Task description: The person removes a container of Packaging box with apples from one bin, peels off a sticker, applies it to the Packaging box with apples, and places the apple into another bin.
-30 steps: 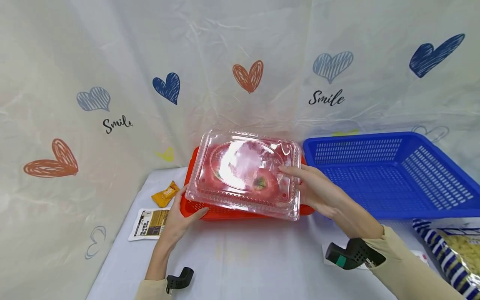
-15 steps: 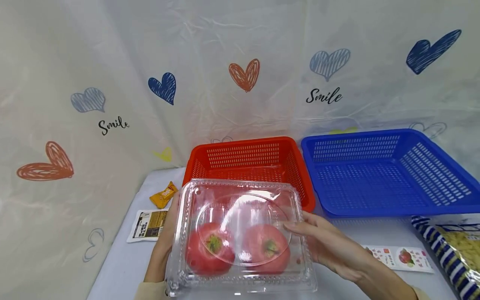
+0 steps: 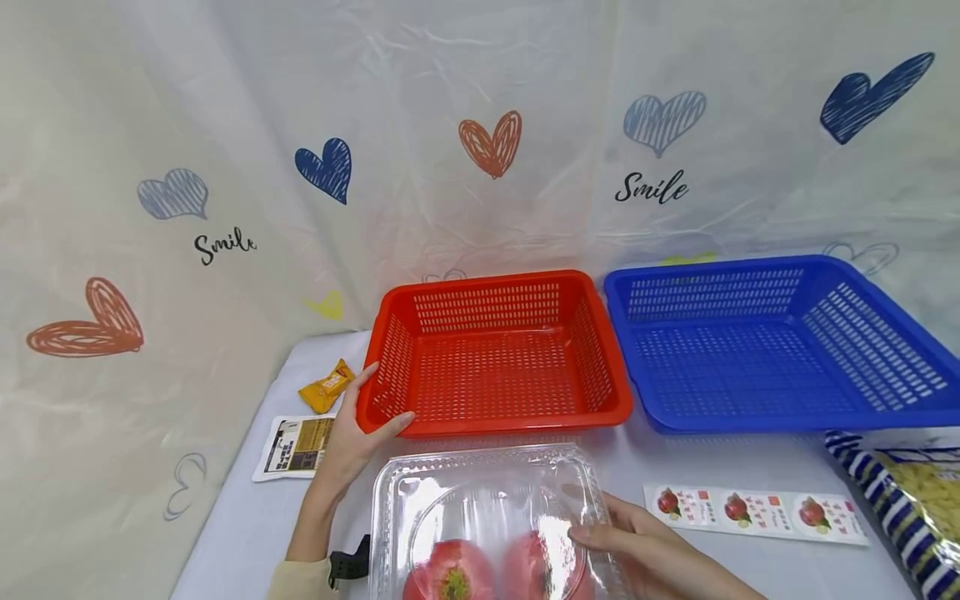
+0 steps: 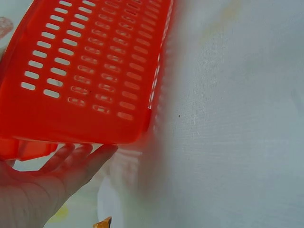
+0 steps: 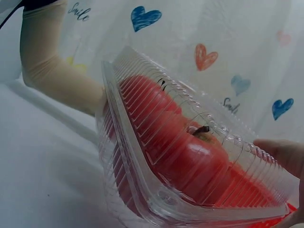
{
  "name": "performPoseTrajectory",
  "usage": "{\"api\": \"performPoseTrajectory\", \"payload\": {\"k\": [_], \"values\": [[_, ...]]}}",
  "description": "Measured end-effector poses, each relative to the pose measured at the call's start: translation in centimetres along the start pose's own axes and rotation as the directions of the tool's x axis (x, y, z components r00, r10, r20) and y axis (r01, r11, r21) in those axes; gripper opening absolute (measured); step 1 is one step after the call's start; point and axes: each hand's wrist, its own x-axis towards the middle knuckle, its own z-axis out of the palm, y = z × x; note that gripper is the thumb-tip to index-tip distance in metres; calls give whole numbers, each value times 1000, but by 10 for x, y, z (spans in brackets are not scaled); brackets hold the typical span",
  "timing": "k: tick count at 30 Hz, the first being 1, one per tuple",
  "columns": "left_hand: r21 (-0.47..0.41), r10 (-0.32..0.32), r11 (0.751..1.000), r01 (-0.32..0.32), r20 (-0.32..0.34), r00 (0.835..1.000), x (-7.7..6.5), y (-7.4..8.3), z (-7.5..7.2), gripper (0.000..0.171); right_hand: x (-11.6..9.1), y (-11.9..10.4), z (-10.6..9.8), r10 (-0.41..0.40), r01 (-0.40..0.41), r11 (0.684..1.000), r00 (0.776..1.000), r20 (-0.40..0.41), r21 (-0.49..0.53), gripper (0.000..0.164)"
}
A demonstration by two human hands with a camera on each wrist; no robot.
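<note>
A clear plastic clamshell box (image 3: 517, 467) with red apples (image 3: 452, 575) inside is at the bottom of the head view, partly cut off. My right hand (image 3: 660, 550) grips its right side, thumb on the lid. The right wrist view shows the lidded box (image 5: 130, 152) close up, a brown stem on one apple (image 5: 190, 164). Behind the box sits a red basket (image 3: 491, 429) with nothing in it. My left hand (image 3: 348, 442) holds that basket's front left corner, thumb on the front rim. Its fingers lie against the outer wall in the left wrist view.
Right of the red basket stands a blue basket (image 3: 765, 421). A strip of fruit labels (image 3: 753, 512) and a striped bag of pasta (image 3: 915, 500) lie in front of it. At left are an orange wrapped snack (image 3: 327, 387) and a white pouch (image 3: 294, 448).
My right hand has brought the box from over the red basket down towards me, exposing the basket's inside. The apples show more clearly. My left hand stays at the basket's corner.
</note>
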Motion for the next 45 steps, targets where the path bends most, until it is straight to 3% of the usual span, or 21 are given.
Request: {"api": "performPoseTrajectory", "payload": {"k": [3, 6, 14, 23, 30, 35, 45], "values": [[-5, -12, 1000, 12, -1, 1000, 0, 1, 0, 91, 1, 5, -4, 10, -10, 1000, 1000, 1, 24, 66], [-15, -27, 1000, 27, 1, 1000, -1, 1, -1, 90, 3, 7, -6, 36, -35, 999, 997, -61, 9, 70], [-20, -32, 999, 32, -5, 999, -1, 1, -2, 90, 8, 2, -15, 49, -77, 986, 982, -183, -150, 86], [-27, -40, 999, 40, -5, 999, 0, 3, 0, 91, 6, -4, -13, 52, -132, 959, 951, -305, -249, 84], [-41, -53, 998, 53, 4, 999, 0, 3, 0, 91, 5, -7, -13, 37, -134, 937, 956, -291, -322, 81], [-37, -61, 997, 61, 4, 998, 1, 2, -1, 91, 5, -11, -14, 28, -156, 909, 948, -318, -386, 81], [-18, -56, 998, 56, 13, 998, 5, 2, -3, 92, 9, -15, -17, 23, -174, 892, 939, -342, -418, 79]]}}
